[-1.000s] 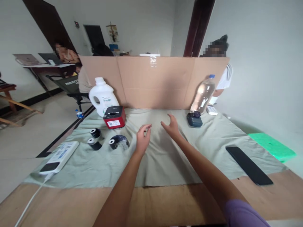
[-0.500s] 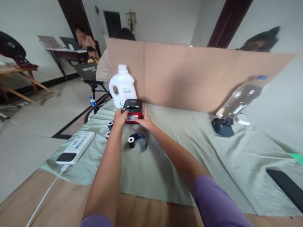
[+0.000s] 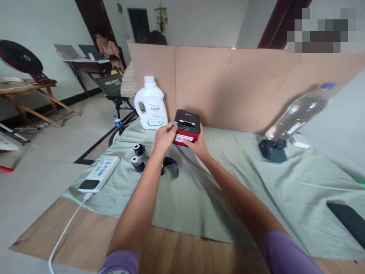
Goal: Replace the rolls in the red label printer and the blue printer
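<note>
A small red-and-black receipt printer [image 3: 187, 118] with a white label on its front is between my two hands, near the cardboard. My left hand [image 3: 164, 139] grips its left side, fingers closed at the upper edge. My right hand [image 3: 199, 146] holds the right front corner, thumb across the label. I cannot tell whether its base touches the cloth. Closer to me lie paper rolls [image 3: 138, 149] with dark outer wraps. One unrolled dark strip [image 3: 172, 164] curls beside my left forearm, which partly hides its roll.
A white jug [image 3: 152, 104] stands left of the printer. A cardboard sheet [image 3: 228, 83] closes off the back. On the green cloth [image 3: 225, 213] are a corded power bank [image 3: 99, 171], a leaning clear bottle [image 3: 299, 110], a dark object [image 3: 272, 151] and a black phone [image 3: 348, 220]. People sit beyond.
Both hands have shifted the printer to the right, away from the white jug. The paper rolls on the left show more fully now. My view has turned slightly.
</note>
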`<state>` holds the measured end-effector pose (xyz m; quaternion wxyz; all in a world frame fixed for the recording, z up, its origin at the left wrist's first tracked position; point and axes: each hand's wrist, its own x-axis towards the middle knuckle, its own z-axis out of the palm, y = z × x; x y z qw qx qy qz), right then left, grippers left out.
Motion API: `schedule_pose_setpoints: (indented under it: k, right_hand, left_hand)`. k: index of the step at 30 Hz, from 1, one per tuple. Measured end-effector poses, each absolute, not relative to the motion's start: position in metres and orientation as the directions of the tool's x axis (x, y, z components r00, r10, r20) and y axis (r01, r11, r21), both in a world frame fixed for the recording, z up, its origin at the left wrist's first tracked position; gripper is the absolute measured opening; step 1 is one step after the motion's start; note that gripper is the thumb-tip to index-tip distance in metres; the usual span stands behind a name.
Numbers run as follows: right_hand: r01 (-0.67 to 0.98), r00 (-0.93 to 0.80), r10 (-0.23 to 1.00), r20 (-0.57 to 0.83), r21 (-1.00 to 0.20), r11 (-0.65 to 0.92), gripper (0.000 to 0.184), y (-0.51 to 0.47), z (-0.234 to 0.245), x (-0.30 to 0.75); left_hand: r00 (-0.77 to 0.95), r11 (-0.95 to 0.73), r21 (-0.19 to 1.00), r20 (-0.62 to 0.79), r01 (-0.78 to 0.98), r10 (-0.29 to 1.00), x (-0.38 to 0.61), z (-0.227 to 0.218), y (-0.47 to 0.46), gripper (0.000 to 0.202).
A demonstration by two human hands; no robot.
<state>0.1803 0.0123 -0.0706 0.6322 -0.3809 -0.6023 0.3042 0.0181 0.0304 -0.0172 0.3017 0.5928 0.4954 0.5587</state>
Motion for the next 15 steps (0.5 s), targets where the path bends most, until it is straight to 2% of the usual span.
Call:
schedule_pose_setpoints:
  k: [3, 7, 11, 15]
  right_hand:
    - [0.285, 0.138, 0.826, 0.547, -0.82, 0.496, 0.122, -0.042, -0.054, 0.242]
    - [0.535, 0.151, 0.865, 0.479, -0.776, 0.336, 0.114, -0.122, -0.057, 0.302]
    - [0.555, 0.192, 0.883, 0.428, -0.79, 0.261, 0.114, -0.173, -0.081, 0.315]
    - [0.532, 0.233, 0.871, 0.433, -0.806, 0.259, 0.117, -0.185, -0.1, 0.312]
  left_hand:
    - [0.039, -0.412, 0.895, 0.411, 0.173, 0.911, 0.065, -0.019, -0.019, 0.034]
    - [0.149, -0.353, 0.935, 0.351, -0.017, 0.924, 0.114, -0.052, -0.086, 0.041]
    - [0.181, -0.262, 0.964, 0.268, -0.056, 0.946, 0.13, -0.081, -0.131, 0.045]
    - [0.169, -0.266, 0.964, 0.261, 0.008, 0.951, 0.13, -0.087, -0.147, 0.046]
